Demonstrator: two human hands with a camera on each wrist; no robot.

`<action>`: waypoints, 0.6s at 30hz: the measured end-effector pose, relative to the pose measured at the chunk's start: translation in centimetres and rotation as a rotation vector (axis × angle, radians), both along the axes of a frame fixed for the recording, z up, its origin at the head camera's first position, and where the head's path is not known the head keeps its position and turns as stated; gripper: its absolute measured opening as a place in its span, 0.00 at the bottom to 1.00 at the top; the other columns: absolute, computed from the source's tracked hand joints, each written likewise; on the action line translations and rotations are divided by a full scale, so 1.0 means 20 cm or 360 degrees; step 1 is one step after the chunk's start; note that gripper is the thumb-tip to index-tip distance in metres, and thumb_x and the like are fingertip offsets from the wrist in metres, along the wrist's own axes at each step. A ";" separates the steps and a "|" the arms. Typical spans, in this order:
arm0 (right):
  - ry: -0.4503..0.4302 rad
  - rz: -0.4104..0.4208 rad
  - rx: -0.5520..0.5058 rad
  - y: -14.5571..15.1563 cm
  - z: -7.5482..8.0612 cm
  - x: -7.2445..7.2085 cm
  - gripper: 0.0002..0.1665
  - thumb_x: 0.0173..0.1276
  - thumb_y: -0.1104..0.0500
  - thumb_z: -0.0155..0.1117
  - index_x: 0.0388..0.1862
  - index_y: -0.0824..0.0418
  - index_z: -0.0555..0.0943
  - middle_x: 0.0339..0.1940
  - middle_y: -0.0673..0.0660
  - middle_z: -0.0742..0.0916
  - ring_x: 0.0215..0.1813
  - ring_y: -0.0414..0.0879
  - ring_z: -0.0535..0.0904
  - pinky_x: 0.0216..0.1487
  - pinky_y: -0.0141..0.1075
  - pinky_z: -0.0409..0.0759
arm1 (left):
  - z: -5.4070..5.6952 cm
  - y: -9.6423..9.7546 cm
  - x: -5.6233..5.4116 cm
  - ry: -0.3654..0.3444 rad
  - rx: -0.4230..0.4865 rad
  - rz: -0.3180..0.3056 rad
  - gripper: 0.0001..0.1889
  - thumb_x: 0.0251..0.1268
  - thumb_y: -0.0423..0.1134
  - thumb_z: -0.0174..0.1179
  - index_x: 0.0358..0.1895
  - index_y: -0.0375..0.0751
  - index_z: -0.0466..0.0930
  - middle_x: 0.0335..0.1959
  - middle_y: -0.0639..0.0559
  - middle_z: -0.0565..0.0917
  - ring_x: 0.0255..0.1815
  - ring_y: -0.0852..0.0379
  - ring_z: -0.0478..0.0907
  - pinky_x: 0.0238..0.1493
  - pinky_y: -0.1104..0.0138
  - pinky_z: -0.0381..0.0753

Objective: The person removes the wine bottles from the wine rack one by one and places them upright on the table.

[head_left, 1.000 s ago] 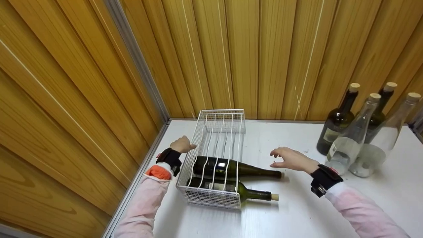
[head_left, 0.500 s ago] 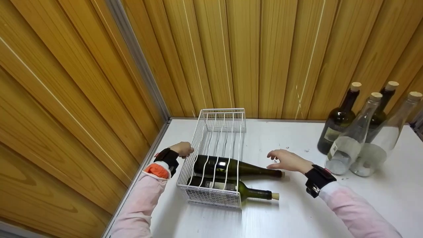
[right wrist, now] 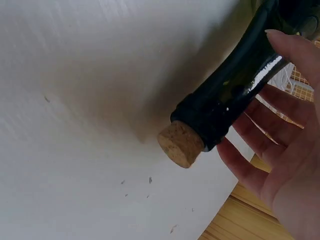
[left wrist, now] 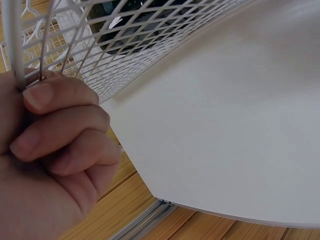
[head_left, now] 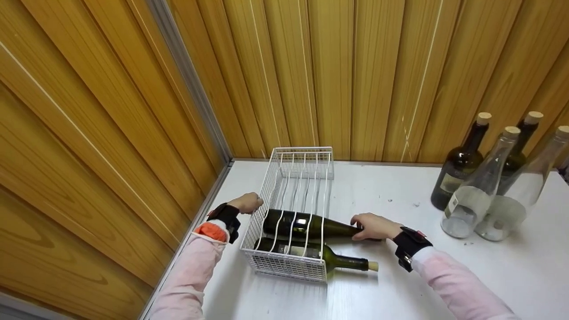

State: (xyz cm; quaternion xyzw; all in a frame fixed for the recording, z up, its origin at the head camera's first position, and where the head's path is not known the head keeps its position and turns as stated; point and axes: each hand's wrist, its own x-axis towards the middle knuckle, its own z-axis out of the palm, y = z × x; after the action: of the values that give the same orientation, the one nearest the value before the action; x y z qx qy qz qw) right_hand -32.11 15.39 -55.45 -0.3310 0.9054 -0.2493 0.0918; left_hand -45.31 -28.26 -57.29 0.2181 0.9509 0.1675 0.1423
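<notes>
A white wire rack [head_left: 289, 268] lies on the table with two dark green wine bottles in it, their necks sticking out to the right. My left hand [head_left: 247, 203] grips the rack's left rim; the left wrist view shows its fingers [left wrist: 65, 120] curled at the wire. Farther from me, one wine bottle [head_left: 338, 229] has its neck between the thumb and fingers of my right hand [head_left: 377, 226]. Its cork [right wrist: 181, 144] shows in the right wrist view, past the hand. The nearer bottle [head_left: 349, 262] lies beside it, corked and untouched.
At the right stand two clear glass bottles [head_left: 475, 195] and two dark bottles [head_left: 458, 166], all corked. Wood-patterned panels [head_left: 333, 80] rise behind and left of the white table [head_left: 382, 186]. A metal edge strip [head_left: 195, 229] runs along its left side.
My right hand has moved left and taken hold of the farther bottle's neck. My left hand's fingers have curled in at the rack's rim. The bottles and rack have stayed in place.
</notes>
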 end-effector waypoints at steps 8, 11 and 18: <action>-0.0057 -0.0002 0.0005 -0.07 -0.07 -0.01 0.18 0.48 0.56 0.70 0.33 0.64 0.76 0.26 0.50 0.77 0.29 0.45 0.72 0.31 0.40 0.70 | -0.12 -0.03 -0.09 -0.0005 -0.0051 0.0110 0.17 0.57 0.43 0.40 0.13 0.43 0.66 0.08 0.51 0.69 0.08 0.54 0.66 0.12 0.62 0.66; -0.0077 -0.0023 0.0000 -0.10 -0.08 -0.01 0.16 0.47 0.58 0.68 0.31 0.64 0.74 0.24 0.50 0.76 0.27 0.45 0.71 0.29 0.39 0.70 | -0.08 -0.01 -0.05 -0.0025 -0.0023 0.0093 0.17 0.57 0.44 0.41 0.12 0.45 0.65 0.07 0.53 0.67 0.08 0.57 0.64 0.11 0.64 0.64; -0.0060 -0.0101 0.0023 -0.13 -0.10 0.00 0.14 0.42 0.61 0.66 0.26 0.62 0.70 0.21 0.49 0.73 0.24 0.45 0.69 0.27 0.39 0.69 | 0.27 0.15 0.24 -0.0020 -0.0094 0.0172 0.16 0.59 0.38 0.43 0.12 0.43 0.63 0.09 0.53 0.65 0.10 0.58 0.61 0.16 0.66 0.63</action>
State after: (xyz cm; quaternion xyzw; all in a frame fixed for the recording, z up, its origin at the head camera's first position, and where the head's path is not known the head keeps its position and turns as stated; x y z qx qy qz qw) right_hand -32.11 12.69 -57.46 -0.2968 0.9154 -0.2518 0.1031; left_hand -40.52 -25.17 -51.82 0.1611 0.9649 0.1482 0.1453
